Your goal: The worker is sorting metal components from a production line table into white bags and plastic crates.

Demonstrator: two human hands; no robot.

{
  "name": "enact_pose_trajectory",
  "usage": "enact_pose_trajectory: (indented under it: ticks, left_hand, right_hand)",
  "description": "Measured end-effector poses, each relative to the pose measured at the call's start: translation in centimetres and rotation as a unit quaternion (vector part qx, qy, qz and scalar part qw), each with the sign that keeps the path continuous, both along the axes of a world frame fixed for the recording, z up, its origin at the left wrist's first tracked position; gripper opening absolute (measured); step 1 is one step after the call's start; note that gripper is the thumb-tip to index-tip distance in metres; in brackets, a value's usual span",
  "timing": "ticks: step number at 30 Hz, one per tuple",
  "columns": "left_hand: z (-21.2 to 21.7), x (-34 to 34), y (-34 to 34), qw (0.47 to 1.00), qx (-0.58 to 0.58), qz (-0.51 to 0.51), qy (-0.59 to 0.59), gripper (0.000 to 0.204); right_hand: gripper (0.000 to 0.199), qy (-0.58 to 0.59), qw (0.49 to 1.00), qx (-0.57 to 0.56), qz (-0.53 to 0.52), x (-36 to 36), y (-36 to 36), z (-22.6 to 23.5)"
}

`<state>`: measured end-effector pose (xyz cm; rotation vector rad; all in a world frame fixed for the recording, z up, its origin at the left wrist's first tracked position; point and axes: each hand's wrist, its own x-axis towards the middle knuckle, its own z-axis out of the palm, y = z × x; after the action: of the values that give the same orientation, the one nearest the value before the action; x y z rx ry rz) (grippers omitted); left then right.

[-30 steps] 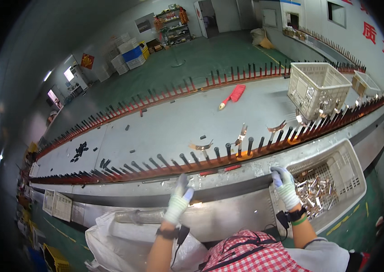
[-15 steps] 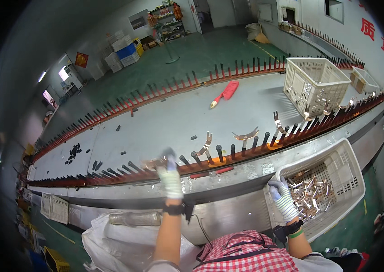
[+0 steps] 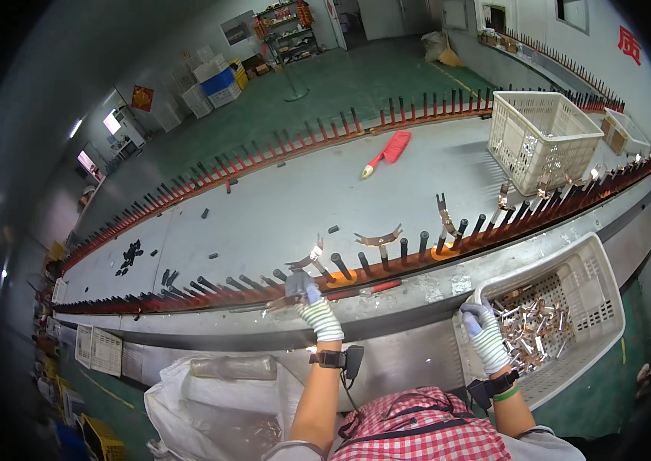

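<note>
holding blurred metal piece [image 3: 282, 303], left hand [image 3: 306, 290], right hand [image 3: 483, 321] at latticed crate [image 3: 575, 278], grip unclear

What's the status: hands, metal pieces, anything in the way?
Left hand at black pegs, grip blurred. Right hand at white crate, metal pieces inside. Red brush on table, apart from hands.

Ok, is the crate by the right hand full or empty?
Partly full: shiny metal pieces lie in the crate, its perforated walls showing bare above them.
</note>
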<state>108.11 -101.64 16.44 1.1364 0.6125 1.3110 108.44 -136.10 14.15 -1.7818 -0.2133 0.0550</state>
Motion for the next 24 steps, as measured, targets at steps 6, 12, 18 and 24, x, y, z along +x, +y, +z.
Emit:
enact_pose_trajectory:
  ticks: [6, 12, 18, 24]
  left_hand:
    - [2.9, 2.3, 5.3, 0.961, 0.052, -0.115, 0.247, 0.021]
    - [8.7, -0.9, 0.2, 0.976, 0.082, -0.124, 0.156, 0.022]
    - [-3.1, 3.1, 1.0, 0.948, 0.197, -0.088, 0.232, 0.035]
    - [4.1, 4.7, 2.4, 0.985, 0.118, -0.093, 0.080, 0.021]
  right_hand:
    - [0.022, 0.007, 1.000, 0.022, 0.020, 0.4, -0.3, -0.9]
    - [0.022, -0.009, 1.000, -0.004, -0.001, 0.6, -0.6, 0.3]
    - [0.021, -0.050, 0.997, -0.055, 0.026, 0.9, 0.2, 0.6]
    - [0.022, 0.005, 1.000, -0.004, 0.016, 0.9, -1.1, -1.1]
